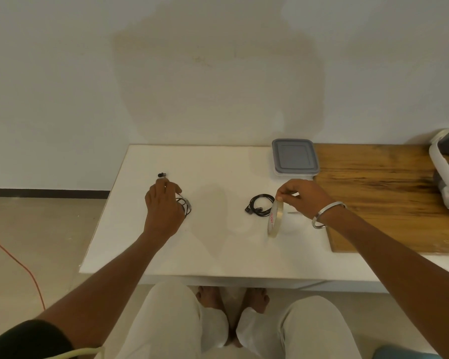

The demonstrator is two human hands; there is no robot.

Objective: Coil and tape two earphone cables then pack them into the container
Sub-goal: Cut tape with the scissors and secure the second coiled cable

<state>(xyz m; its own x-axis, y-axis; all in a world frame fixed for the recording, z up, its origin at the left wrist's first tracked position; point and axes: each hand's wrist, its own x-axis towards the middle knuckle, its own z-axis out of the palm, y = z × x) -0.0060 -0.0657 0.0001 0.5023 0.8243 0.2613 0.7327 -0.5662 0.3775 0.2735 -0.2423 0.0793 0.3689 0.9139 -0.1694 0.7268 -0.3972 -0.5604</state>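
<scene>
Both hands busy: L hand (163, 206) gripping earphone cable (186, 204), R hand (302, 196) pinching tape roll (275, 218) upright on table (218, 244).

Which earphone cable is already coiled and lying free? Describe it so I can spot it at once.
Start at the white tabletop, then find the right hand holding the clear tape roll upright on its edge. Just left of that roll lies the coiled black earphone cable, touched by neither hand. The other black cable sits under the left hand, one earbud poking out beyond the fingers.
</scene>
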